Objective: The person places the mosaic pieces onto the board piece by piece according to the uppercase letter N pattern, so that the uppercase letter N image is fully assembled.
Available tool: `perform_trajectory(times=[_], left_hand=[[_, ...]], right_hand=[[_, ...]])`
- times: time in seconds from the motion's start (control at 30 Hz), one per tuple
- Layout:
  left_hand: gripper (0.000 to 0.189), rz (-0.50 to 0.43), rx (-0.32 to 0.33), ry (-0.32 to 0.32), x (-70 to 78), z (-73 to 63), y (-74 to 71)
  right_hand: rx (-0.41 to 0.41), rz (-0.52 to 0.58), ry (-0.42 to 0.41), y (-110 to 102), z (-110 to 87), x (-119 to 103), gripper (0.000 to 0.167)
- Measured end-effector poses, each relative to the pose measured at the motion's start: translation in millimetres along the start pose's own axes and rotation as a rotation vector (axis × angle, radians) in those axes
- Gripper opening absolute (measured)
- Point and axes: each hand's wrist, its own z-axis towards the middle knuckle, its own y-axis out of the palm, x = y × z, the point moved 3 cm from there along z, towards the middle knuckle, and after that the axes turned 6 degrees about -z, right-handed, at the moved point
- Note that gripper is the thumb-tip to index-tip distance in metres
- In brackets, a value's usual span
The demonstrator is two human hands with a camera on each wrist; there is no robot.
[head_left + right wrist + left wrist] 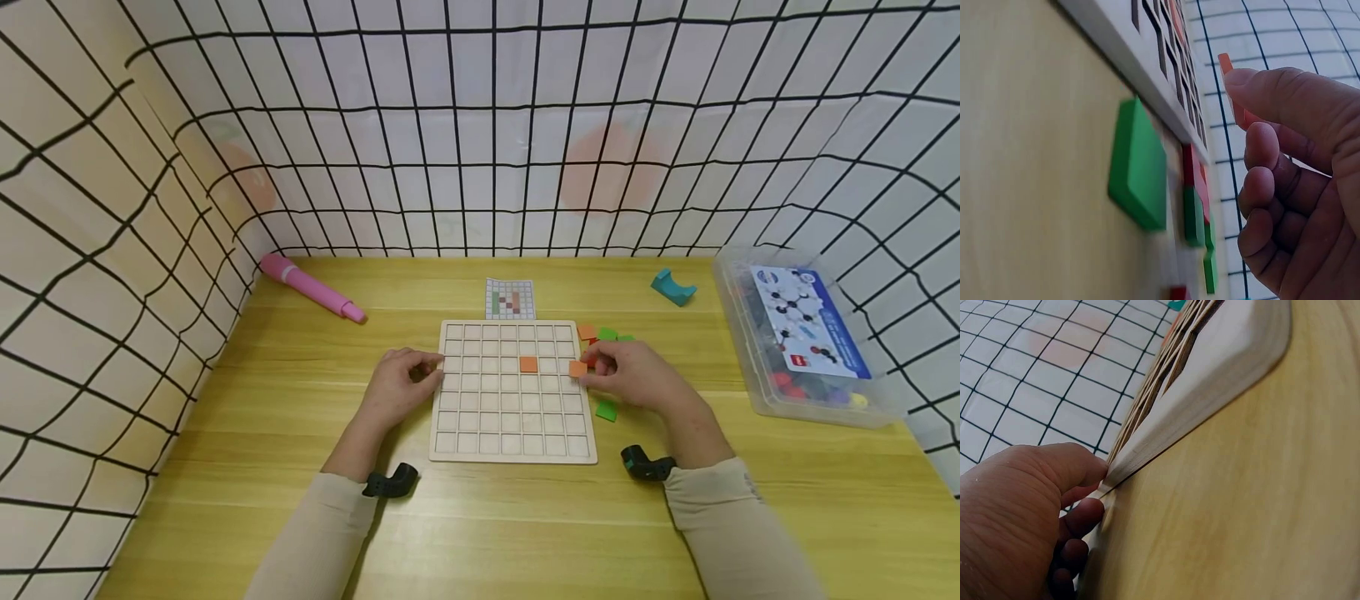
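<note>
Basically, right hand (633,375) pinches an orange tile (577,369) between thumb and finger above the right edge of the grid board (491,401), best lowered flat and squared up, while the left hand (397,383), loosely curved, just touches the left edge.

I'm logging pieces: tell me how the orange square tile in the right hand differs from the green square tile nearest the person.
The right hand pinches the orange tile, not the green tile. The orange tile is raised; the green tile rests on the wood-grain table. Both are square.
</note>
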Motion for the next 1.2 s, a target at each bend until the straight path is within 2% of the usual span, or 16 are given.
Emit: perform_trajectory(times=[0.2,0.4,0.57,0.77,0.97,1.2], left_hand=[[0.027,0.0,-0.001,0.0,-0.1,0.4,0.1],[0.026,0.001,0.002,0.006,-1.0,0.6,0.0],[0.026,-0.004,0.001,0.008,-0.8,0.5,0.2],[0.025,-0.001,0.004,0.014,0.3,0.8,-0.3],[0.025,-0.006,0.002,0.018,0.6,1.0,-0.1],[0.026,-0.005,0.004,0.017,0.7,0.8,-0.5]], right_hand=[[-0.018,0.011,-0.021,10,5.8,-15,0.026],[-0.032,-0.023,-0.057,21,10.6,-29,0.022],[-0.046,-0.031,-0.045,29,10.9,-38,0.017],[-0.007,-0.052,-0.051,37,14.9,-42,0.019],[-0.001,-0.057,-0.046,41,15.9,-45,0.02],[0.007,-0.058,-0.083,45,19.4,-48,0.021]])
